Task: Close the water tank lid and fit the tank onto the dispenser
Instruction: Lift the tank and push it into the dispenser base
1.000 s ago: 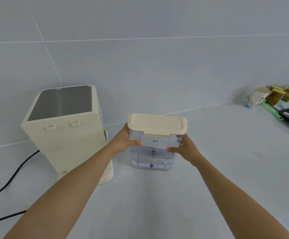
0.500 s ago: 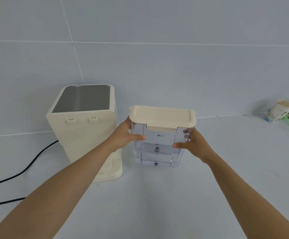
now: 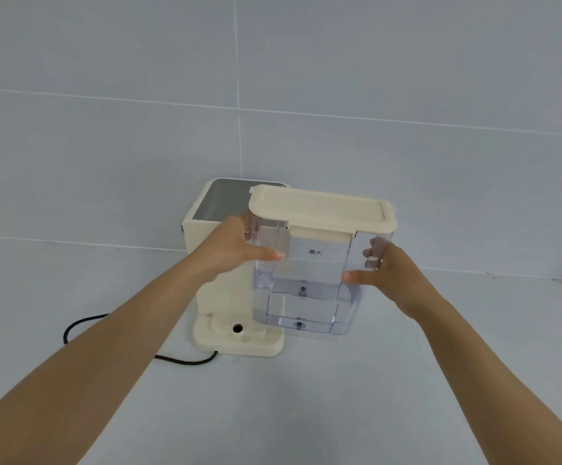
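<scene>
Clear water tank (image 3: 310,280) is held up off the bench (image 3: 306,397), approx upright w/ a slight tilt, its left part overlapping the dispenser (image 3: 202,263) in view. Cream lid (image 3: 320,209) sits shut on top of the tank, front latch tab down over the rim.

Left hand (image 3: 229,250) clasps the tank's left side: thumb across the near face, other fingers wrapped round the far side, seen through the plastic. Right hand (image 3: 387,273) does the same on the right side, thumb on the near face, fingers showing through the wall. Both hands closed firmly on the tank.

Tank bottom hangs just above & right of the dispenser's low base (image 3: 239,337), not seated; the base's round port (image 3: 238,327) is uncovered. Dispenser stands against the tiled wall (image 3: 306,78), grey top panel partly hidden behind the lid.

Black power cord (image 3: 185,360) runs from the near edge of the base & loops off to the left across the bench.
</scene>
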`<state>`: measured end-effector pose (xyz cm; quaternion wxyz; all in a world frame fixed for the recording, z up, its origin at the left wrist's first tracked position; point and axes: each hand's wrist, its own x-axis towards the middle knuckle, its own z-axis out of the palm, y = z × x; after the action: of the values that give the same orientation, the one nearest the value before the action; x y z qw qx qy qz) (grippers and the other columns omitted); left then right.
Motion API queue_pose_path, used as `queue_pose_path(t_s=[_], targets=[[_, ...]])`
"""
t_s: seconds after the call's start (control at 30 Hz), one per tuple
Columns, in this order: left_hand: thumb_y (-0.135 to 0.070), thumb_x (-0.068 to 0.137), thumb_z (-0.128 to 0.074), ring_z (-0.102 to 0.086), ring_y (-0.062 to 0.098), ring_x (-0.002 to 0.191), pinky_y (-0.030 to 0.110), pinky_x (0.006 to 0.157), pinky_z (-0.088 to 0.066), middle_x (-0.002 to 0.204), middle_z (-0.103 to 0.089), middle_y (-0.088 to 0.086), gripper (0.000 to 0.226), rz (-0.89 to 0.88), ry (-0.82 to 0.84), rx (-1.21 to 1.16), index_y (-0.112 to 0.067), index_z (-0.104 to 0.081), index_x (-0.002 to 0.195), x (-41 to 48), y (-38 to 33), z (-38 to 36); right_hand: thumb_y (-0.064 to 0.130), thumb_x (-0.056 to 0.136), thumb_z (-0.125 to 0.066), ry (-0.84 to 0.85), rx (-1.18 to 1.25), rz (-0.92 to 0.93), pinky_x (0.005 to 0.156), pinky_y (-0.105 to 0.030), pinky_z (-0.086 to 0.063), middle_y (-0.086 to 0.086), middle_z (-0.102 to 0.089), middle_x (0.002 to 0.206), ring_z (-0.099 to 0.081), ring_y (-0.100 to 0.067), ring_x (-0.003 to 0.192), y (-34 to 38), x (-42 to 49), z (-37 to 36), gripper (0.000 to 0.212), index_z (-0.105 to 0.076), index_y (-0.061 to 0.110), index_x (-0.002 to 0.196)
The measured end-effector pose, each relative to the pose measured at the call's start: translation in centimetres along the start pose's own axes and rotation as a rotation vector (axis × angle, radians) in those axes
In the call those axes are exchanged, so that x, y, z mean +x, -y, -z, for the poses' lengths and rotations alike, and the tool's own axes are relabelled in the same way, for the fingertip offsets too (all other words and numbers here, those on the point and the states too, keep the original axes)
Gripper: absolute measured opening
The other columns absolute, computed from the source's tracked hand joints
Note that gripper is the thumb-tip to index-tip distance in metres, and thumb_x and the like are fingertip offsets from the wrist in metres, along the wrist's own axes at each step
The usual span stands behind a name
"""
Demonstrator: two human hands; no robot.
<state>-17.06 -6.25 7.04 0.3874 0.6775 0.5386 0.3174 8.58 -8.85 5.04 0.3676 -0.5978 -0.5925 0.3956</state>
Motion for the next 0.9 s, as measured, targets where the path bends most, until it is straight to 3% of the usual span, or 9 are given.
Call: queue_pose_path(t_s=[0.13, 0.27, 0.4, 0.5, 0.57, 0.6, 0.73, 0.8, 0.9], targets=[[-0.020, 0.062, -0.079, -0.043, 0.017, 0.094, 0.035, 0.081, -0.039, 0.099, -0.044, 0.005, 0.053, 0.049, -0.044, -0.026, -0.008, -0.052, 0.106, -1.6, 0.6, 3.2, 0.015, 0.063, -0.080, 0.067, 0.013, 0.015, 0.081, -0.029, -0.035, -0.002, -0.043, 0.113, -0.045, -0.019, 0.102, 2.3, 0.8, -2.7, 0.086, -0.032, 0.006, 0.134], [-0.017, 0.062, -0.079, -0.043, 0.016, 0.093, 0.036, 0.083, -0.040, 0.099, -0.045, 0.004, 0.058, 0.078, -0.062, -0.045, -0.005, -0.052, 0.111, -2.2, 1.3, 5.6, 0.017, 0.063, -0.081, 0.108, 0.000, 0.015, 0.080, -0.028, -0.035, -0.001, -0.041, 0.113, -0.043, -0.018, 0.102, 3.7, 1.9, -5.1, 0.084, -0.034, 0.002, 0.131], [-0.009, 0.065, -0.076, -0.047, -0.004, 0.074, 0.015, 0.072, -0.041, 0.078, -0.047, -0.018, 0.062, 0.060, -0.109, -0.078, -0.014, -0.048, 0.120, -2.4, 2.1, 7.0, 0.017, 0.062, -0.082, 0.139, 0.008, 0.015, 0.079, -0.027, -0.034, -0.001, -0.042, 0.109, -0.042, -0.018, 0.099, 4.7, 3.0, -7.0, 0.077, -0.039, 0.003, 0.124], [-0.008, 0.064, -0.076, -0.043, 0.004, 0.070, 0.018, 0.071, -0.037, 0.072, -0.042, -0.012, 0.064, 0.093, -0.124, -0.116, -0.020, -0.047, 0.120, -2.3, 2.8, 7.7, 0.011, 0.061, -0.081, 0.130, 0.019, -0.004, 0.065, -0.016, -0.037, 0.013, -0.050, 0.080, -0.049, -0.006, 0.079, 4.9, 3.6, -8.3, 0.045, -0.047, 0.019, 0.089], [-0.008, 0.064, -0.076, -0.040, 0.011, 0.071, 0.023, 0.072, -0.037, 0.072, -0.038, -0.005, 0.068, 0.127, -0.116, -0.151, -0.019, -0.046, 0.124, -2.1, 3.3, 8.1, 0.002, 0.061, -0.079, 0.122, 0.046, 0.007, 0.047, -0.006, -0.037, 0.022, -0.049, 0.052, -0.051, 0.007, 0.052, 5.0, 3.9, -9.0, 0.048, -0.040, 0.028, 0.069], [-0.007, 0.064, -0.076, -0.042, 0.011, 0.076, 0.025, 0.075, -0.038, 0.077, -0.042, -0.005, 0.071, 0.136, -0.113, -0.166, -0.020, -0.044, 0.127, -2.0, 3.5, 8.2, 0.000, 0.061, -0.079, 0.115, 0.059, 0.006, 0.042, -0.003, -0.035, 0.022, -0.048, 0.047, -0.050, 0.009, 0.046, 4.9, 4.0, -9.3, 0.050, -0.038, 0.029, 0.066], [-0.004, 0.065, -0.075, -0.044, 0.020, 0.120, 0.030, 0.090, -0.039, 0.123, -0.053, 0.007, 0.076, 0.169, -0.109, -0.207, -0.021, -0.040, 0.131, -1.6, 4.6, 8.4, 0.003, 0.061, -0.080, 0.135, 0.080, -0.001, 0.062, -0.014, -0.042, 0.010, -0.057, 0.079, -0.054, -0.005, 0.072, 4.7, 4.3, -10.1, 0.047, -0.050, 0.015, 0.095], [-0.004, 0.065, -0.075, -0.048, 0.017, 0.115, 0.028, 0.087, -0.041, 0.123, -0.055, 0.008, 0.074, 0.174, -0.095, -0.213, -0.021, -0.042, 0.130, -1.4, 5.1, 8.5, 0.003, 0.060, -0.080, 0.131, 0.080, -0.010, 0.078, -0.026, -0.049, 0.001, -0.063, 0.098, -0.059, -0.014, 0.089, 4.6, 4.3, -10.5, 0.057, -0.050, 0.011, 0.108], [-0.002, 0.065, -0.074, -0.051, 0.010, 0.090, 0.024, 0.078, -0.045, 0.096, -0.056, -0.001, 0.067, 0.168, -0.083, -0.227, -0.023, -0.046, 0.122, -1.1, 5.7, 8.6, 0.003, 0.060, -0.080, 0.121, 0.092, -0.029, 0.097, -0.043, -0.047, -0.010, -0.061, 0.119, -0.056, -0.027, 0.110, 4.6, 4.3, -11.1, 0.067, -0.047, 0.007, 0.118]])
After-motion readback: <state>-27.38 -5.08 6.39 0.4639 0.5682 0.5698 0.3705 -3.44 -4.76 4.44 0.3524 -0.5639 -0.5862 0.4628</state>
